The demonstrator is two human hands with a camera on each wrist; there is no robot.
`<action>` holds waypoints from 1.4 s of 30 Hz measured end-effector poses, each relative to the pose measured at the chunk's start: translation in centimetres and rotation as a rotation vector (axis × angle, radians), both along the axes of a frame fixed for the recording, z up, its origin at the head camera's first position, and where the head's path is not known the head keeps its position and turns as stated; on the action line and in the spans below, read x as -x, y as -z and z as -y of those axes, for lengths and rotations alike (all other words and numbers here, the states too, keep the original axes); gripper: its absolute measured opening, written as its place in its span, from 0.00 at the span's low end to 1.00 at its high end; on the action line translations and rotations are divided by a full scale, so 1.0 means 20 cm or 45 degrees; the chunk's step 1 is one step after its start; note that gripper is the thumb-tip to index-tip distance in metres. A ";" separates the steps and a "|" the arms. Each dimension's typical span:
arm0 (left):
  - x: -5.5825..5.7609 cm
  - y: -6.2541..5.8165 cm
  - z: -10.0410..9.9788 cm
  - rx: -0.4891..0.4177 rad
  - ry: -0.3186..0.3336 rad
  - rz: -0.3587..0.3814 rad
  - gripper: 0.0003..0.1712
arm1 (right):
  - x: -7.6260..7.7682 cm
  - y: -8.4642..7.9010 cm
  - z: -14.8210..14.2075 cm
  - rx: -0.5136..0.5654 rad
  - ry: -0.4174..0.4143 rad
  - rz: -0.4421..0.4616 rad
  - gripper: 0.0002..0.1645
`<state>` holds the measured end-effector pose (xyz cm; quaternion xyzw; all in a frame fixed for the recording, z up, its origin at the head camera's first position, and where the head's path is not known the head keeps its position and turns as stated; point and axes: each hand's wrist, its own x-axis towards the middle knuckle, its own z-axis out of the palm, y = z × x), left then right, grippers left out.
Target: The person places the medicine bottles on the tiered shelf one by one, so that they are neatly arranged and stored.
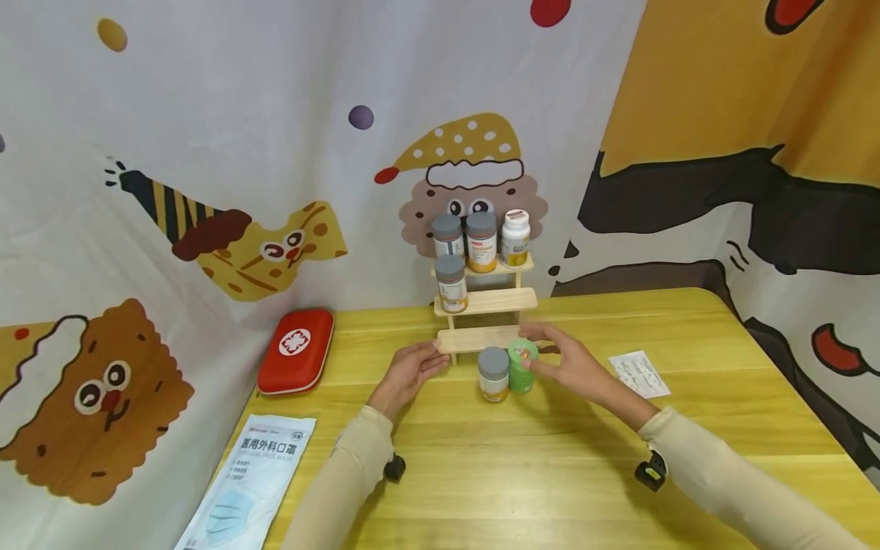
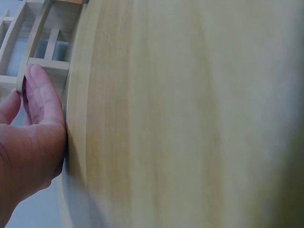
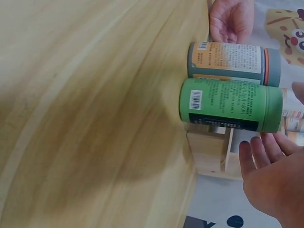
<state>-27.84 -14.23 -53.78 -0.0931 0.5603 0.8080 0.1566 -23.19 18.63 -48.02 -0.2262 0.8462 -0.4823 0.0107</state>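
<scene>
A three-tier wooden stand [image 1: 481, 338] is set on the table. My left hand [image 1: 410, 372] is at the left end of its lowest tier, thumb and fingers on either side of the board's edge, as the left wrist view [image 2: 33, 137] also shows. In front of the stand, a green bottle [image 3: 228, 104] and a grey-capped bottle [image 3: 228, 59] stand upright, side by side. My right hand [image 1: 574, 367] is around the green bottle's right side near its cap, fingers [image 3: 260, 151] extended behind it and slightly blurred in the head view. Firm contact there is not visible.
Two grey-capped bottles [image 1: 483, 243] and a white bottle [image 1: 516, 238] occupy the top tier; another grey-capped bottle [image 1: 452, 284] stands on the middle one. Left are a red case [image 1: 297, 351] and a face mask packet [image 1: 250, 481]. A blister pack [image 1: 639, 373] lies right.
</scene>
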 end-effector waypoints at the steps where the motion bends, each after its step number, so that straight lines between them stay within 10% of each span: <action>1: 0.00 0.00 0.00 0.004 0.002 -0.002 0.20 | 0.00 0.01 0.00 0.001 -0.009 0.004 0.40; 42: 0.02 0.03 0.01 -0.025 -0.004 0.007 0.07 | 0.01 0.10 -0.01 0.006 0.038 0.002 0.31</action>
